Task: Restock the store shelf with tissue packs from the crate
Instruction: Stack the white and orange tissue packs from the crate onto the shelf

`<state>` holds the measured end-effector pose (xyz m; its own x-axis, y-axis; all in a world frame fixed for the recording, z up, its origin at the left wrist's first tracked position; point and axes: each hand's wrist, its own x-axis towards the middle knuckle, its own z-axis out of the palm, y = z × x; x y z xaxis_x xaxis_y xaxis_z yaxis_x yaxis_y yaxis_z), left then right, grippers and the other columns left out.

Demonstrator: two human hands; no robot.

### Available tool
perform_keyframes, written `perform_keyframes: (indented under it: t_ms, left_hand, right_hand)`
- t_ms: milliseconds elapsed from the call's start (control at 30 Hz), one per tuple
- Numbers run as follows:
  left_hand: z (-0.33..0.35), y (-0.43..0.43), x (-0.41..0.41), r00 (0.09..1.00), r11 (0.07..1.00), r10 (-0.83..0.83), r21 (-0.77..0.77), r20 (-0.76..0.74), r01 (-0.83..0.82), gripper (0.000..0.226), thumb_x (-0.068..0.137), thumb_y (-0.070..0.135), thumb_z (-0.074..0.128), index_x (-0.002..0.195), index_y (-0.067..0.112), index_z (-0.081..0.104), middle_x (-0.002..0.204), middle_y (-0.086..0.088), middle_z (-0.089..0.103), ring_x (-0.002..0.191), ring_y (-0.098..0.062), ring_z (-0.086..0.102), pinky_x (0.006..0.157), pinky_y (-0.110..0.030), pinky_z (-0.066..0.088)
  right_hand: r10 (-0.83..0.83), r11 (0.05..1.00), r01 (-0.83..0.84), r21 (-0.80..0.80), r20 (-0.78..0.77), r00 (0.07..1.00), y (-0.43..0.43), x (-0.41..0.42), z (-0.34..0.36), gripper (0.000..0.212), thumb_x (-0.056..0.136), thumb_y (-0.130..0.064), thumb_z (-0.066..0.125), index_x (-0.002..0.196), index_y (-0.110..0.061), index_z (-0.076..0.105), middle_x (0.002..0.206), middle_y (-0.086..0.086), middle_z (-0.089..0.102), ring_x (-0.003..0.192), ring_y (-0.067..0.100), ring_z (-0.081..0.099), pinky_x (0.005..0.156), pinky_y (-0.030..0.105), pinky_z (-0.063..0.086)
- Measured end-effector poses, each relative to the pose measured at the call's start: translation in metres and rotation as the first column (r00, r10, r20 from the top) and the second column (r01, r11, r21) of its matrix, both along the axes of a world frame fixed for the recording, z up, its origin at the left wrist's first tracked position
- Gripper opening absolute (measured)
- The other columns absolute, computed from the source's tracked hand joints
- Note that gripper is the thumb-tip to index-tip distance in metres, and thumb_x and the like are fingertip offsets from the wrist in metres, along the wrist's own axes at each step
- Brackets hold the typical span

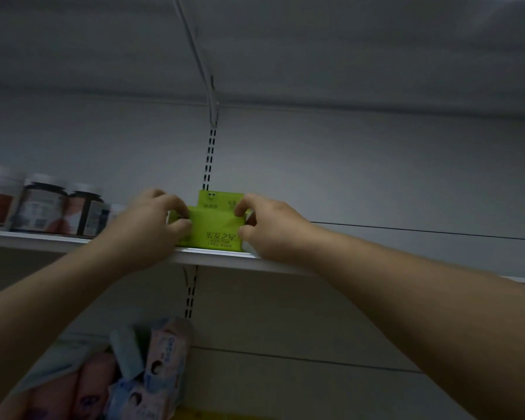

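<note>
The left grip [152, 219] and the right grip [267, 225] each close on one end of the green tissue pack [215, 230], likely to set it straight at the shelf [215, 257] front.

the green tissue pack [215, 227] looks like thin plastic wrap, a bit creased with a soft sheen. shelf [219, 256] is smooth painted metal, kinda matt white. jars [46, 204] beside it look glossy, with paper-looking labels.
</note>
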<state>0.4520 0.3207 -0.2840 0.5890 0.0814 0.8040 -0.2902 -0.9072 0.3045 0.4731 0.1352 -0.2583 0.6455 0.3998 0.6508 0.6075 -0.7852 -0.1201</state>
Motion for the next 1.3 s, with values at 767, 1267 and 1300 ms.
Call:
perform_keyframes:
  t_ms: [767, 1267, 1300]
  left_hand:
    - [-0.135, -0.211, -0.052, 0.948, 0.908, -0.303, 0.33, 0.098, 0.257, 0.076, 0.075, 0.066, 0.028, 0.143, 0.03, 0.033, 0.156, 0.003, 0.018, 0.143, -0.012, 0.005, 0.114, -0.038, 0.005]
    - [-0.388, -0.487, -0.147, 0.555, 0.599, -0.612, 0.129, -0.563, 0.791, 0.075, 0.083, 0.06, 0.044, 0.148, 0.032, 0.019, 0.159, 0.005, 0.005, 0.146, -0.016, 0.002, 0.12, -0.037, 0.01]
    - [-0.41, -0.5, -0.152, 0.518, 0.577, -0.607, 0.115, -0.603, 0.809, 0.075, 0.082, 0.059, 0.045, 0.147, 0.031, 0.02, 0.159, 0.004, 0.005, 0.146, -0.016, 0.003, 0.12, -0.036, 0.01]
  right_hand:
    - [-0.373, 0.826, 0.451, -0.338, 0.272, 0.887, -0.214, -0.109, -0.128, 0.074, 0.093, -0.052, 0.039, 0.15, -0.032, -0.004, 0.159, -0.002, -0.013, 0.146, 0.015, -0.01, 0.115, 0.029, -0.007]
    - [-0.762, 0.646, 0.703, -0.297, -0.303, 0.572, -0.469, -0.244, -0.421, 0.067, 0.091, -0.047, 0.048, 0.149, -0.026, 0.019, 0.158, 0.003, 0.014, 0.145, 0.022, 0.012, 0.117, 0.035, 0.014]
    - [-0.77, 0.631, 0.714, -0.305, -0.359, 0.527, -0.48, -0.255, -0.445, 0.068, 0.092, -0.047, 0.047, 0.149, -0.025, 0.019, 0.158, 0.003, 0.014, 0.145, 0.022, 0.011, 0.117, 0.035, 0.013]
